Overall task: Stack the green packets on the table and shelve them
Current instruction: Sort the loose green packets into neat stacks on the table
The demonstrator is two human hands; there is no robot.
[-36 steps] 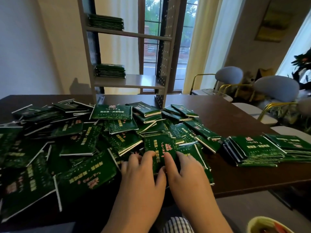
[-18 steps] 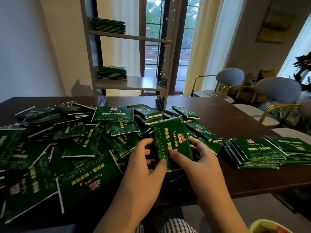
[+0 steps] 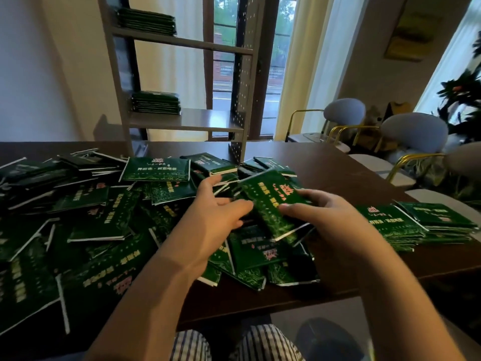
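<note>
Right hand [image 3: 335,222] pinches a small bundle of green packets [image 3: 273,204] just above the loose pile [image 3: 109,217] on the desk [image 3: 325,173]. Left hand [image 3: 216,212], fingers spread, touches the bundle's edge, probably squaring it. Finished stacks [image 3: 390,225] sit right of the pile.

green packets [image 3: 156,173], each with rows of gold characters and a small red crest, too blurry to make out any of it, same print on the held packet [image 3: 270,204] and the neat stack [image 3: 385,222], nothing legible tbh
</note>
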